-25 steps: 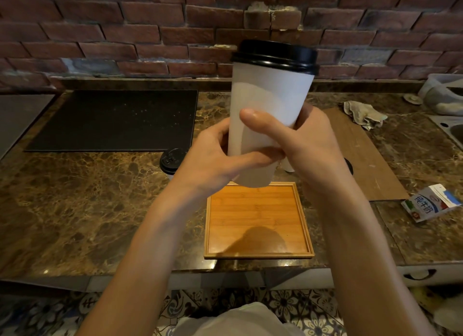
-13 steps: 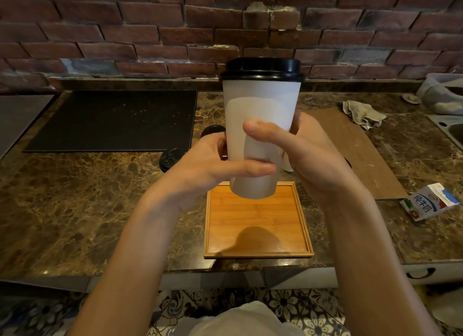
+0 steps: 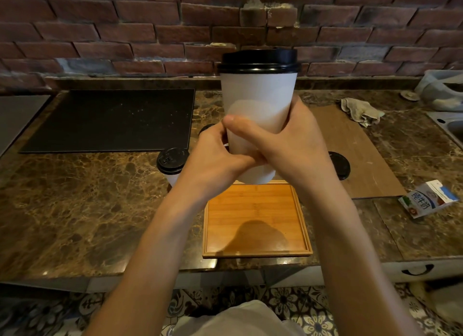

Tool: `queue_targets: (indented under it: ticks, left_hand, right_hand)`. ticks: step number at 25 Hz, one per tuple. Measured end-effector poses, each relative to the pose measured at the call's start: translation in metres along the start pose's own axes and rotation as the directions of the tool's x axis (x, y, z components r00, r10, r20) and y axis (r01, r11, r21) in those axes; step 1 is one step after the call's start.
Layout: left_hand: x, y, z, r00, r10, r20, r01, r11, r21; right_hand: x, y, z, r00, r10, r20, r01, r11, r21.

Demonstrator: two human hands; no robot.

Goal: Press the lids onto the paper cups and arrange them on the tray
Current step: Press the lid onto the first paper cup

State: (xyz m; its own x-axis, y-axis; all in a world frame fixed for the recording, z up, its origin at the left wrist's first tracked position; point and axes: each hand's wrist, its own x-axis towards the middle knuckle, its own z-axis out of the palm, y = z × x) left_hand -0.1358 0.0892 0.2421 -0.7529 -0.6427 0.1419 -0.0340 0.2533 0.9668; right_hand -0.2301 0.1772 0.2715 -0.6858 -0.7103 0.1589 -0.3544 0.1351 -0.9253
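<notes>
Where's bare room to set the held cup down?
Tray is bare across its floor, just below the held cup. Marble counter left of the tray, in front of the black mat, is free too. Crowded behind the tray: small lidded cup, black lid.

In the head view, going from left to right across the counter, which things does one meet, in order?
black mat → small lidded cup → tall paper cup, held above the counter → black lid → milk carton
</notes>
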Motion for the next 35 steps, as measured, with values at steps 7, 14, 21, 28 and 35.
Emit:
queue_targets:
  ticks: [7,14,21,28,35]
  left_hand:
    - [0.001,-0.003,0.001,1.000,-0.010,0.013,0.010,1.000,0.003]
    - [-0.001,0.003,-0.011,0.994,0.006,0.106,0.003,0.997,-0.080]
    - [-0.002,-0.001,-0.020,0.969,-0.011,0.248,0.056,0.983,-0.176]
    - [-0.003,-0.004,-0.019,0.968,-0.011,0.250,0.063,0.977,-0.202]
    - [-0.003,-0.002,-0.015,0.993,0.038,0.109,-0.021,0.988,-0.154]
  right_hand:
    - [0.000,0.004,0.002,0.999,-0.012,-0.040,0.012,1.000,-0.004]
    - [0.004,0.004,-0.003,0.997,-0.054,0.050,0.049,0.995,0.088]
    - [0.007,0.010,-0.006,0.975,-0.011,0.224,-0.057,0.954,0.296]
    - [0.006,0.011,-0.009,0.956,-0.021,0.293,-0.075,0.947,0.313]
    - [0.006,0.002,-0.007,0.981,-0.052,0.185,0.016,0.982,0.189]
